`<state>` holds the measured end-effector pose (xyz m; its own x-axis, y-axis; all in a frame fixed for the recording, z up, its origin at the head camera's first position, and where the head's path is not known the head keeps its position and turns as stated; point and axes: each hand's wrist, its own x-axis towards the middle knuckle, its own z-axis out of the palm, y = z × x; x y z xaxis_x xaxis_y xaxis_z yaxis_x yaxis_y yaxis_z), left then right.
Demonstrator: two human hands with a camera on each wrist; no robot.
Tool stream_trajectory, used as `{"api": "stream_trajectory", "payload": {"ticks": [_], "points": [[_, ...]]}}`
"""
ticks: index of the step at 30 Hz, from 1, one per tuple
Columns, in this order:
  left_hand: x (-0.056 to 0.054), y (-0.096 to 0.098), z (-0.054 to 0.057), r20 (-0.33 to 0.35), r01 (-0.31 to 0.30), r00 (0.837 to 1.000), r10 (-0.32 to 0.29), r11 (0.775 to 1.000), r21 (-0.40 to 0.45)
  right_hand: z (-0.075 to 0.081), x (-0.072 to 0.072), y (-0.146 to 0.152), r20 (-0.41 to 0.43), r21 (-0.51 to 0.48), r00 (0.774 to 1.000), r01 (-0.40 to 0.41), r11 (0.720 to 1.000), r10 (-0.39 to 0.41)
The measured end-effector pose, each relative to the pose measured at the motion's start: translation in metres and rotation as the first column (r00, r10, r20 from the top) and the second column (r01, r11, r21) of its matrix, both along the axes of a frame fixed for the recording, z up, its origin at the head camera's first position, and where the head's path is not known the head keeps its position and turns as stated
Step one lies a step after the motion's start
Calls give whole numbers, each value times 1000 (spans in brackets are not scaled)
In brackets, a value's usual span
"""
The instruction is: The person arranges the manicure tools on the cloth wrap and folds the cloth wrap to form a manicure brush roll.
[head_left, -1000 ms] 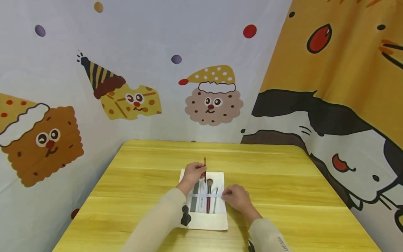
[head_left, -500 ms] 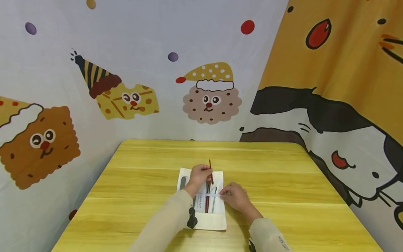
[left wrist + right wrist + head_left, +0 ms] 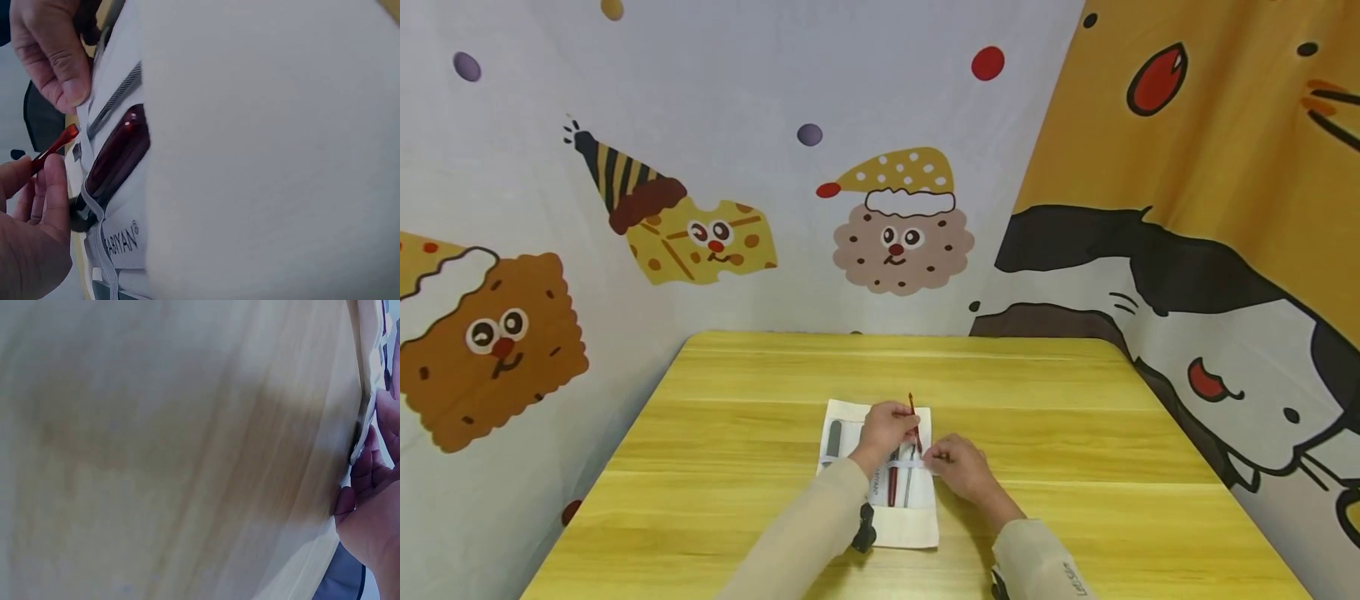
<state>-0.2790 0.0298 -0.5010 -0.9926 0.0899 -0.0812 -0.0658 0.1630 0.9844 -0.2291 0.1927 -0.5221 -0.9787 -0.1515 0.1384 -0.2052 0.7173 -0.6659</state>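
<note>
My left hand (image 3: pixel 886 429) pinches a slim glossy red stick (image 3: pixel 56 147), held tilted over the right part of a cream cloth case (image 3: pixel 904 529). In the left wrist view the stick's lower end is right at a white elastic band (image 3: pixel 95 206). At the case's right edge, the thumb and fingers of my right hand (image 3: pixel 964 468) pinch the band's end. Under the band lie a brush with a dark red handle (image 3: pixel 119 150), a thin metal tool with a knurled grip (image 3: pixel 115 97), a white labelled strip (image 3: pixel 123 244) and a grey file (image 3: pixel 835 437). My left arm partly hides the case.
The case lies on a yellow wood-grain table (image 3: pixel 737 400). A cloth backdrop (image 3: pixel 715 100) with cartoon prints hangs behind the table and along its sides. A small black device (image 3: pixel 864 527) sits at my left sleeve.
My left hand has moved right across the case with the red stick, from near the brush to the metal tool, and slightly lower. My right hand stays at the band on the case's right edge.
</note>
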Motion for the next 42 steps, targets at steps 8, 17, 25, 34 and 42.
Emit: {"api": "stream_trajectory", "payload": {"ticks": [8,17,25,34,42], "points": [[3,0,1,15,19,1000,-19,998,-56,1,1,-1,7,20,1000,-3,1000,2],[-1,-2,1,45,88,996,-81,980,-178,1,2,-3,8,2,1000,-3,1000,3],[2,-3,3,-6,157,987,-162,960,-231,3,3,-2,1,-3,1000,-4,1000,4],[3,-3,3,-55,158,983,-177,954,-253,2,1,-1,8,-2,1000,-1,1000,1],[2,-2,0,-123,123,979,-165,948,-295,-1,-1,-1,15,2,1000,8,1000,-8]]}}
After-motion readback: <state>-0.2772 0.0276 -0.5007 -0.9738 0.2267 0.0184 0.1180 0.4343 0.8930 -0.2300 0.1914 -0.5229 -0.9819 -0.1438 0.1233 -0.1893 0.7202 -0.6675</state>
